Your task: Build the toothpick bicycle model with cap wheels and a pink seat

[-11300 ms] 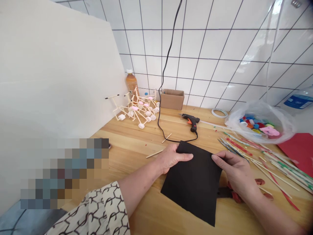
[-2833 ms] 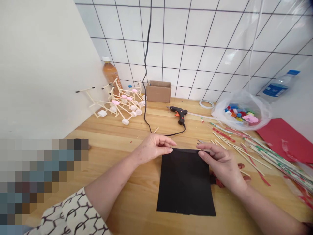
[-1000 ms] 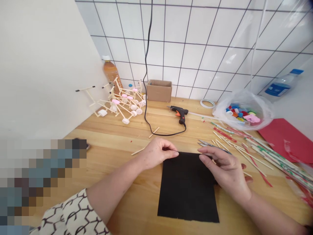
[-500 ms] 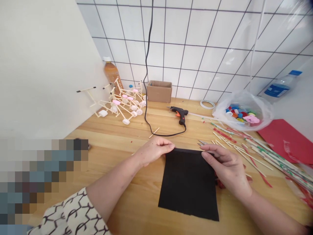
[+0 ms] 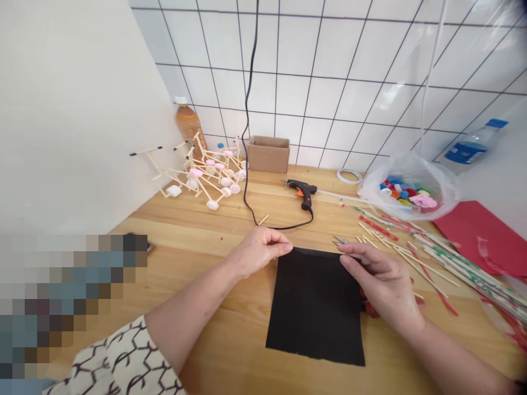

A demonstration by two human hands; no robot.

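Observation:
A square sheet of black paper (image 5: 315, 307) hangs toward me over the wooden table, its lower edge slightly ragged. My left hand (image 5: 261, 252) pinches its upper left corner between thumb and fingers. At the upper right corner, my right hand (image 5: 381, 280) grips the sheet the same way. Scissors (image 5: 368, 308) lie partly hidden beneath my right hand; their blade tips poke out beyond the fingers and a dark red handle shows beside the sheet.
A black glue gun (image 5: 302, 191) with its cord lies ahead. Bicycle-like stick models (image 5: 209, 170) stand back left by a bottle (image 5: 189, 123) and cardboard box (image 5: 268, 154). Rightward are a bag of bottle caps (image 5: 411, 192), tape (image 5: 349, 175), loose sticks (image 5: 405, 260) and red paper (image 5: 473, 236).
The black sheet's lower edge has shifted slightly up and left. Both hands keep their pinch on the upper corners, almost unmoved.

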